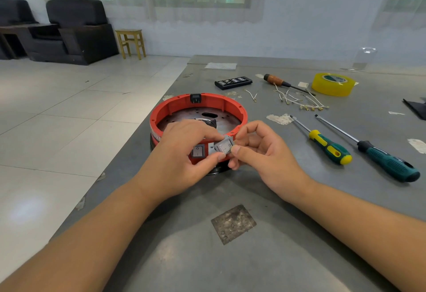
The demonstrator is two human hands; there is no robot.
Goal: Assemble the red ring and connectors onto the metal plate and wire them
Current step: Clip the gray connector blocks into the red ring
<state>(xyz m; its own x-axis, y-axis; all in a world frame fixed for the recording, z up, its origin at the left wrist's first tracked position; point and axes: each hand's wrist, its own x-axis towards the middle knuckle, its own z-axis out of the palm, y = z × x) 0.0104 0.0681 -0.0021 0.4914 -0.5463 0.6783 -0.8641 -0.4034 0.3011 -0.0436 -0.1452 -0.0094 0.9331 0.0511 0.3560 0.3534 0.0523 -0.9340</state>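
Observation:
A red ring [232, 105] sits around a perforated metal plate [182, 116] on the grey table. A black socket [196, 97] is set in the ring's far wall, and one grey rocker switch [197, 151] sits in its near wall. A second grey rocker switch [224, 146] is tilted at the ring's near wall, right of the first. My left hand [184, 155] and my right hand [260, 151] both pinch this second switch. Short white wires [297, 100] with brass terminals lie loose to the right behind the ring.
Right of the ring lie a yellow-green screwdriver [327, 145] and a teal screwdriver [378, 155]. Farther back are a wooden-handled screwdriver [276, 80], a black bit case [233, 82] and a yellow tape roll [333, 83]. The table's left edge [129, 135] drops to a tiled floor.

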